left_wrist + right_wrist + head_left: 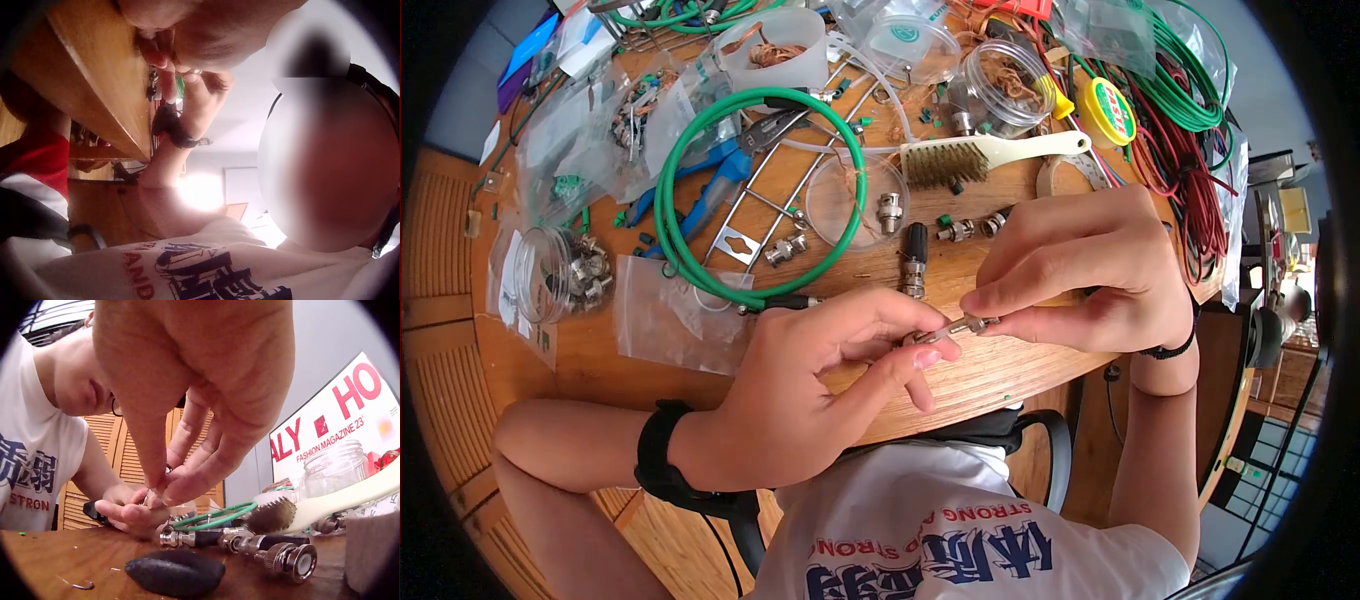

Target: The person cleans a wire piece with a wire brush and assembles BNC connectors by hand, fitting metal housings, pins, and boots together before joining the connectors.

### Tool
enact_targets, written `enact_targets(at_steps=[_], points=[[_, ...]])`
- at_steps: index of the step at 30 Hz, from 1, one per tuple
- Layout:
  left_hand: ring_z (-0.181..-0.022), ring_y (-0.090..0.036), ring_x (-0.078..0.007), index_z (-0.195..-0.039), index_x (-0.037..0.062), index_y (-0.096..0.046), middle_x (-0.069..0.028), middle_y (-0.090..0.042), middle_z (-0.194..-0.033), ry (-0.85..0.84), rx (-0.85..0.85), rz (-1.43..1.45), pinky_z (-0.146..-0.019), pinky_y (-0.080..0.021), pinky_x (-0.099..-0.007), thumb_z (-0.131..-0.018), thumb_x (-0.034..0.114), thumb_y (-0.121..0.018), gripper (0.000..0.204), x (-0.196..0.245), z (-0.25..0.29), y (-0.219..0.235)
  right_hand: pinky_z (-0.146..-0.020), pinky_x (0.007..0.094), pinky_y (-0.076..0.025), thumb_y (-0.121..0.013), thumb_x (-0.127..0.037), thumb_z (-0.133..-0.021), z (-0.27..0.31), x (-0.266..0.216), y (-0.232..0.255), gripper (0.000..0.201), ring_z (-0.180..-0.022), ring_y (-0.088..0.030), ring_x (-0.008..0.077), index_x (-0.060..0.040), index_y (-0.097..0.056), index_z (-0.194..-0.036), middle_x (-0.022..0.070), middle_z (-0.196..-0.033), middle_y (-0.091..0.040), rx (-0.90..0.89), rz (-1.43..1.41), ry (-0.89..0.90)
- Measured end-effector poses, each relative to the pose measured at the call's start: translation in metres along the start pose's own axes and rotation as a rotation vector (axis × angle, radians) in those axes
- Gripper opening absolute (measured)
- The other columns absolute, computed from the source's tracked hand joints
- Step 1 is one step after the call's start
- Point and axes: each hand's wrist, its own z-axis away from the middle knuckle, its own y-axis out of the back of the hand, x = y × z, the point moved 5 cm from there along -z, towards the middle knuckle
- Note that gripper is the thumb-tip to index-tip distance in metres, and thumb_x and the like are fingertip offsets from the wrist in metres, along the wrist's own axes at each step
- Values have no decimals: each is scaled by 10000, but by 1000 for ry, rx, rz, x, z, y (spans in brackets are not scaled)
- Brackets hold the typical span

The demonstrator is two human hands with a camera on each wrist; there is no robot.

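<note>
Over the table's front edge, both hands meet at a small metal connector part (pixel 977 323). My right hand (pixel 1090 270) pinches it between thumb and forefinger. From the other side my left hand (pixel 800 385) pinches a thin metal piece (pixel 940 332) in line with it, thumb and fingertips close around. Whether the two pieces are joined, I cannot tell. Just beyond the fingers stands a BNC plug with a black sleeve (pixel 914 260). Another BNC connector (pixel 956 232) lies behind the right hand. In the right wrist view, the right hand (pixel 206 375) partly hides the work.
A green cable loop (pixel 662 200) lies beyond the left hand, over blue-handled pliers (pixel 700 200). A wire brush (pixel 1000 150) and a tape roll (pixel 1060 180) lie behind the right hand. A jar of connectors (pixel 550 275) stands at left. A black oval object (pixel 175 573) sits near the right wrist.
</note>
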Motion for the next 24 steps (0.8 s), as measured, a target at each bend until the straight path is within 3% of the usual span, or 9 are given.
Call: enact_targets(at_steps=[7, 14, 19, 21, 22, 24], points=[[-845, -784, -242, -1133, -90, -648, -188, -762, -1062, -30, 3, -207, -743, -603, -303, -1029, -72, -581, 125, 6, -1, -1, -578, 308, -520, -886, -62, -749, 0, -3, -3, 200, -708, -718, 204, -19, -815, -930, 99, -828, -757, -21, 4, -10], [-849, -794, -235, -1130, -93, -684, -173, -774, -1041, -20, 40, -201, -693, -600, -282, -1022, -64, -600, 140, 2, -1, 1, -577, 314, -508, -879, -102, -776, 3, 2, -10, 199, -694, -702, 229, -13, -803, -937, 98, -817, -738, -21, 24, -26], [-953, -783, -229, -1166, -99, -673, -158, -762, -1079, 47, 38, -200, -786, -614, -285, -1011, -49, -637, 167, 6, -2, 1, -579, 326, -507, -890, -168, -800, 2, 1, -9, 218, -685, -693, 248, -5, -773, -885, 101, -785, -715, -16, -3, -67], [-1002, -769, -222, -1177, -96, -669, -154, -753, -1099, 32, 60, -161, -828, -611, -288, -1002, -58, -646, 180, 7, -4, 0, -578, 341, -504, -905, -214, -796, 2, 0, -10, 262, -692, -691, 259, -8, -748, -839, 105, -763, -698, -194, 44, -118], [-1051, -755, -215, -1187, -94, -665, -151, -744, -1118, 17, 82, -121, -870, -608, -292, -994, -66, -654, 195, 8, -4, 1, -578, 341, -504, -905, -214, -796, 1, -1, -8, 262, -692, -691, 259, -8, -748, -839, 105, -763, -698, -198, 43, -115], [-1029, -762, -195, -1179, -81, -684, -143, -760, -1120, -19, 80, -139, -884, -615, -295, -977, -41, -682, 206, 3, -4, 3, -601, 339, -522, -913, -229, -792, 1, -2, -8, 293, -712, -701, 261, -4, -733, -845, 98, -753, -693, -322, 161, -120]])
